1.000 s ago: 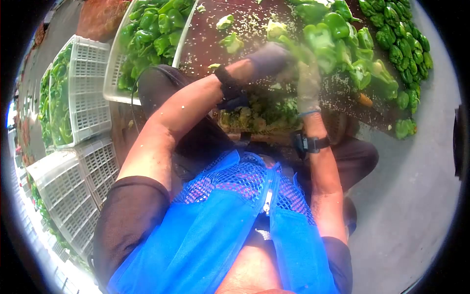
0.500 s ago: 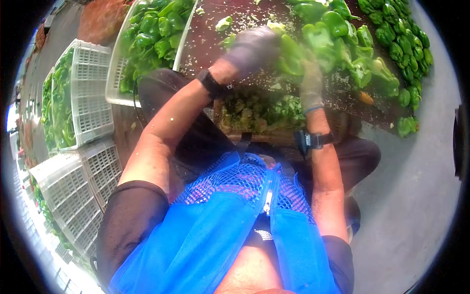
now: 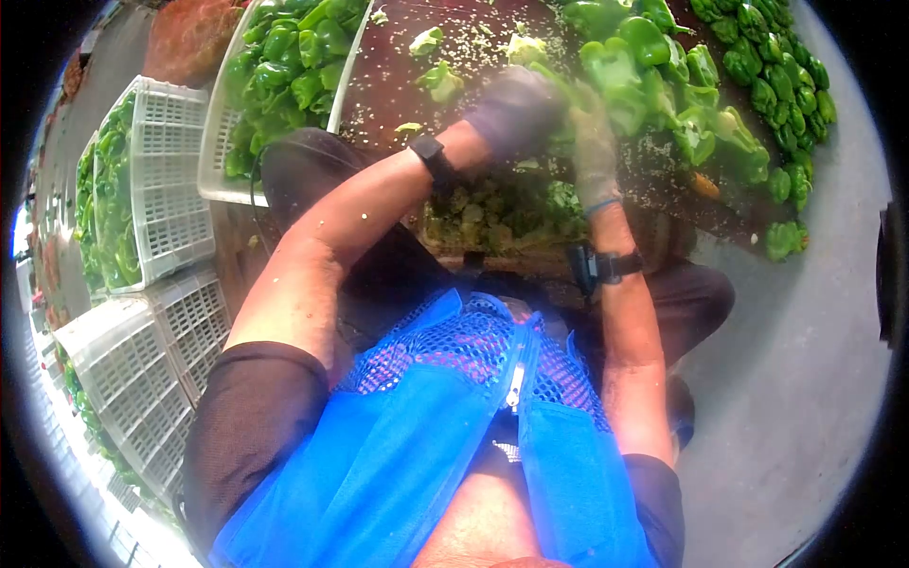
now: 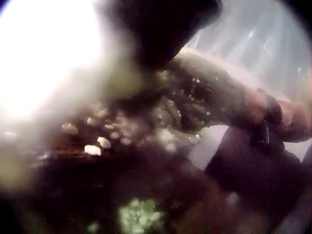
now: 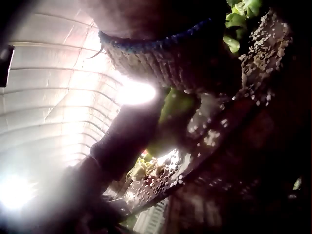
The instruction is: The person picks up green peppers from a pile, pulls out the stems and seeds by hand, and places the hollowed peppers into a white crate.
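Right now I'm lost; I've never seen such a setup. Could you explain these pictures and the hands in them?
There's no robot: these are a person's left hand, in a dark glove, and right hand, in a paler one. The bright round picture comes from a camera worn on the head, looking down; the two dim ones come from wrist-worn cameras. On the brown surface lie scattered seeds, pale green scraps and green peppers, some cut open. A green piece, probably pepper, shows between the hands; blur hides how it's held.
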Available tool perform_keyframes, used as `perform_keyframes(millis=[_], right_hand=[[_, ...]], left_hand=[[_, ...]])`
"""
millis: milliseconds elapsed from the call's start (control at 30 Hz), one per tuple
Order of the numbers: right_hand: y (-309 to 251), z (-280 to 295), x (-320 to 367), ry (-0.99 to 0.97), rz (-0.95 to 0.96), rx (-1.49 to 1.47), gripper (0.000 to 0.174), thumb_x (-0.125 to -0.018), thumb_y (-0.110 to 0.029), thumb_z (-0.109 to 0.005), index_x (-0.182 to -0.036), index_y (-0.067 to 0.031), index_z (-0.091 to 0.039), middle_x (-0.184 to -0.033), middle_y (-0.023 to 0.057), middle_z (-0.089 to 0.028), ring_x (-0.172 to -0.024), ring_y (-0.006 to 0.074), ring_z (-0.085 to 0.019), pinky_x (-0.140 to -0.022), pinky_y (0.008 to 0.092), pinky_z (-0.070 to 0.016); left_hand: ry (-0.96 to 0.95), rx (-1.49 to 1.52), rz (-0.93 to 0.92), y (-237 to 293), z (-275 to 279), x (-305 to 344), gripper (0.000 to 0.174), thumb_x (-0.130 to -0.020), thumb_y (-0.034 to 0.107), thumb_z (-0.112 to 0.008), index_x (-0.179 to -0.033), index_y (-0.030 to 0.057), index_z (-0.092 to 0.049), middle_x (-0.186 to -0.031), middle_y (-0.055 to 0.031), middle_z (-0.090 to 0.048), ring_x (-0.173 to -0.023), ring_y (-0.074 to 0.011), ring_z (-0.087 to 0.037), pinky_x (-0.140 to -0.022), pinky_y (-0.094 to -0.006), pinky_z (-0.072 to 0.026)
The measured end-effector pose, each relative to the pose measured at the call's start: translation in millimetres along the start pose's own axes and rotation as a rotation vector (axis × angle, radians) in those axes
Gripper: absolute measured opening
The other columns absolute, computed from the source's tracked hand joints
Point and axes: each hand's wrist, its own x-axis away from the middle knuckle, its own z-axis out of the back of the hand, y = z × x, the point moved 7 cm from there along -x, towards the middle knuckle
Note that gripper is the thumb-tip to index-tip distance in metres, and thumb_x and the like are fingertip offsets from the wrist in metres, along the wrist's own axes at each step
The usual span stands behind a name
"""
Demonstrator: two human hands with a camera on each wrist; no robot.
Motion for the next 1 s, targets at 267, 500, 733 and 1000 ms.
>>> perform_keyframes(millis=[267, 500, 733, 1000], right_hand=[[-22, 0, 0, -0.017, -0.207, -0.039, 0.056, -0.093, -0.025, -0.053, -0.144, -0.0098, -0.037, -0.135, 0.0181, -0.051, -0.118, 0.0299, -0.054, -0.101, 0.0364, -0.042], [-38, -3, -3, -0.135, -0.101, 0.332, 0.066, -0.093, -0.029, -0.051, -0.149, -0.0111, -0.022, -0.13, 0.0237, -0.052, -0.108, 0.0345, -0.06, -0.093, 0.042, -0.0488], [-13, 3, -17, -0.107, -0.203, 0.265, 0.058, -0.089, -0.024, -0.052, -0.142, -0.0053, -0.038, -0.125, 0.0206, -0.058, -0.11, 0.0313, -0.058, -0.097, 0.0362, -0.0446], [-81, 39, -13, 0.206, -0.15, 0.08, 0.056, -0.087, -0.013, -0.054, -0.141, -0.0028, -0.042, -0.134, 0.0217, -0.05, -0.115, 0.0297, -0.055, -0.101, 0.0339, -0.0443]], left_hand=[[-0.033, 0.571, 0.231, -19, -15, 4, 0.018, -0.083, 0.026, -0.064, -0.096, 0.0167, -0.071, -0.084, -0.0049, -0.07, -0.072, -0.0186, -0.068, -0.071, -0.0319, -0.0554], [-0.267, 0.9, 0.371, -30, -13, 6, 0.03, -0.089, 0.033, -0.061, -0.113, 0.0174, -0.069, -0.093, -0.003, -0.072, -0.073, -0.0142, -0.068, -0.071, -0.0305, -0.0564], [-0.267, 1.142, 0.2, -52, 28, 24, 0.023, -0.09, 0.022, -0.059, -0.11, 0.016, -0.07, -0.1, -0.0048, -0.071, -0.078, -0.0119, -0.065, -0.073, -0.0319, -0.056], [0.466, 1.415, 0.577, -123, 7, 30, 0.038, -0.088, 0.019, -0.056, -0.125, 0.0107, -0.061, -0.113, -0.0027, -0.067, -0.074, -0.0046, -0.056, -0.071, -0.0235, -0.0508]])
